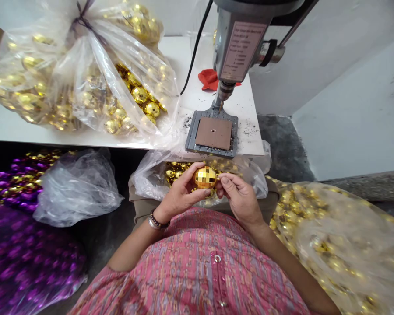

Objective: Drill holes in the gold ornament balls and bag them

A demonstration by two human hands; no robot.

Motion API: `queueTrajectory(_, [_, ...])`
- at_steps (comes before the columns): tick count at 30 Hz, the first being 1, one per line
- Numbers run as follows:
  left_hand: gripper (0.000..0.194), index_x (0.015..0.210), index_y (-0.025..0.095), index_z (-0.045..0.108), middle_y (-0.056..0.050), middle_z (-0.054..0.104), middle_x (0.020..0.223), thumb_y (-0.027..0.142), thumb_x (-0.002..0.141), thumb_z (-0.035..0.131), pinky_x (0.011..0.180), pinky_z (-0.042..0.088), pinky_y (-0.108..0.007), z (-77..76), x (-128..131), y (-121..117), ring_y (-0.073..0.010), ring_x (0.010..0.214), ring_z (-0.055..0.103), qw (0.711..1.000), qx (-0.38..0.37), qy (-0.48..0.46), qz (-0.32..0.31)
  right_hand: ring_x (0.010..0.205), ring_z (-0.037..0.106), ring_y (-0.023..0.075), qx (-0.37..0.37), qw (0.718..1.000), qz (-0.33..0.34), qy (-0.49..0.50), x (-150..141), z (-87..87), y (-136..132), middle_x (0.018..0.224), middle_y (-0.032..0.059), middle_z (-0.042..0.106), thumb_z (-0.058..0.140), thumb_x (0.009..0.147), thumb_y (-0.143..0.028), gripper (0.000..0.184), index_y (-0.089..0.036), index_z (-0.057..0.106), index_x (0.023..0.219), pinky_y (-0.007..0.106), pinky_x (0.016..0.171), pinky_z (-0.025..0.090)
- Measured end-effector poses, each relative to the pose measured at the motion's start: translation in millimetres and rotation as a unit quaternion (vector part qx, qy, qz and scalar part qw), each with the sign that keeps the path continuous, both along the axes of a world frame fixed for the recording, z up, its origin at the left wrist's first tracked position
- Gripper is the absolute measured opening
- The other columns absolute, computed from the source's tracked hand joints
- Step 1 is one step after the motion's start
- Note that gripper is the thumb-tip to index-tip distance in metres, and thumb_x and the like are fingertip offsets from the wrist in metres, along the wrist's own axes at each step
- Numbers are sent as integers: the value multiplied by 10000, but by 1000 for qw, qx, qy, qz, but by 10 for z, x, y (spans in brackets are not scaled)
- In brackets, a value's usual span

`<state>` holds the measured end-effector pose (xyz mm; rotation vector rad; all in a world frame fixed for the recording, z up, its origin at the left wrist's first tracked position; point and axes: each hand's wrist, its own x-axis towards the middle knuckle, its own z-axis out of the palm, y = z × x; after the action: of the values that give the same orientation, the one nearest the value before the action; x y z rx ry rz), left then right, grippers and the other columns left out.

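A faceted gold disco-ball ornament is held over my lap. My left hand grips it, thumb below and fingers above. At the ball's right end, my right hand has thumb and fingers pinched together; the small piece between them is mostly covered by the fingertips. Under both hands, an open clear plastic bag of gold balls rests on my lap. Beyond it stands a bench drill, its bit above a brown pad with a small hole, on a grey base plate.
Tied clear bags of gold balls cover the left of the white table. A red cloth lies behind the drill, with dark shavings around its base. Purple balls in a bag are low left; a big bag of gold balls is right.
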<state>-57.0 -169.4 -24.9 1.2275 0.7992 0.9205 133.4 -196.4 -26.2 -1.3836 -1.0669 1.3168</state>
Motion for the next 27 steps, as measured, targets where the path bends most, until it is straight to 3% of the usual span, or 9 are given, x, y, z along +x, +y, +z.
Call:
queueTrajectory(5, [641, 1389, 266, 651, -100, 693, 1351, 349, 808, 908, 1131, 517, -404, 69, -21, 14, -260, 1218, 659, 998, 10, 51, 29, 638, 535, 41, -11, 1000, 12, 12, 19, -70, 10, 792, 15, 646, 629, 868, -798, 686, -142, 665, 1064, 186, 617, 488])
queueTrajectory(9, [685, 1423, 263, 603, -76, 730, 1213, 399, 820, 899, 975, 572, -346, -3, 42, 10, -219, 1067, 688, 997, -76, -23, 25, 664, 534, 32, -13, 999, 39, 4, 1, -227, 47, 814, 11, 626, 522, 964, -760, 674, -113, 631, 1117, 186, 648, 508])
queueTrajectory(13, [715, 1344, 255, 589, -54, 734, 1133, 444, 752, 942, 864, 575, -287, -37, 61, 150, -190, 983, 697, 988, -108, -49, 96, 843, 619, 62, 13, 997, 56, -57, -27, -433, 138, 976, 55, 675, 494, 1014, -682, 630, -102, 647, 1204, 244, 819, 591])
queueTrajectory(16, [668, 1249, 240, 593, -39, 741, 1075, 427, 723, 959, 856, 566, -274, 62, 34, 457, -180, 962, 697, 994, -53, 7, 98, 1081, 663, 118, 49, 988, 88, -118, -34, -541, 197, 1197, 99, 694, 594, 977, -649, 614, -132, 655, 1303, 364, 1055, 604])
queueTrajectory(18, [622, 1231, 220, 608, -40, 741, 1056, 448, 749, 928, 858, 556, -274, 156, 29, 734, -175, 952, 686, 995, -7, 47, 87, 1141, 665, 138, 67, 978, 126, -149, -33, -590, 211, 1241, 106, 692, 621, 969, -626, 624, -152, 637, 1375, 414, 1130, 583])
queueTrajectory(23, [492, 1238, 173, 672, -59, 755, 1092, 441, 847, 804, 879, 539, -279, 314, 139, 1389, -177, 971, 675, 982, 68, 159, 81, 1196, 655, 139, 80, 956, 207, -191, 34, -702, 183, 1259, 106, 682, 553, 1023, -559, 519, -143, 653, 1316, 404, 1139, 586])
queueTrajectory(27, [397, 1201, 150, 724, -53, 762, 1011, 371, 874, 760, 797, 531, -258, 323, 273, 1687, -166, 892, 664, 965, 81, 239, 74, 1185, 648, 132, 69, 948, 234, -204, 157, -815, 137, 1244, 101, 676, 564, 1023, -534, 473, -131, 661, 1251, 382, 1115, 595])
